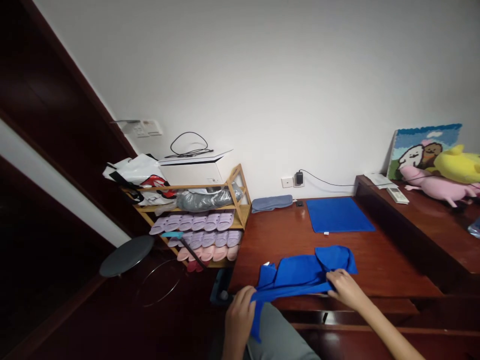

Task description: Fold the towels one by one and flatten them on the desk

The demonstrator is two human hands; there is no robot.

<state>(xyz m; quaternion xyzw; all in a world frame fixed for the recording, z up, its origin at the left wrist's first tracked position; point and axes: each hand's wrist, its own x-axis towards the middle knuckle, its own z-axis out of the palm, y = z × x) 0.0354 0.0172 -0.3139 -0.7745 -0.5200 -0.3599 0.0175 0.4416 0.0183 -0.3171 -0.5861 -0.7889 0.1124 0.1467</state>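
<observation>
A crumpled blue cloth [300,270] lies over the front edge of the brown wooden table, with a narrow end hanging down beside a grey-green trouser leg [283,332]. My left hand [240,310] is closed round its left end, just off the table edge. At the other side my right hand [343,285] pinches the cloth near its front edge. Between the two hands that edge is drawn out in a fairly straight band. Behind it, a second blue cloth [339,215] is spread flat, a small white tag at its front edge.
A folded grey-blue cloth [272,202] rests at the table's back left. Left stands a wooden rack [240,200] with several pairs of slippers [202,220] and a white box [193,172], beside a round stool [127,255]. Plush toys [437,185] and a remote [397,195] lie on the right surface.
</observation>
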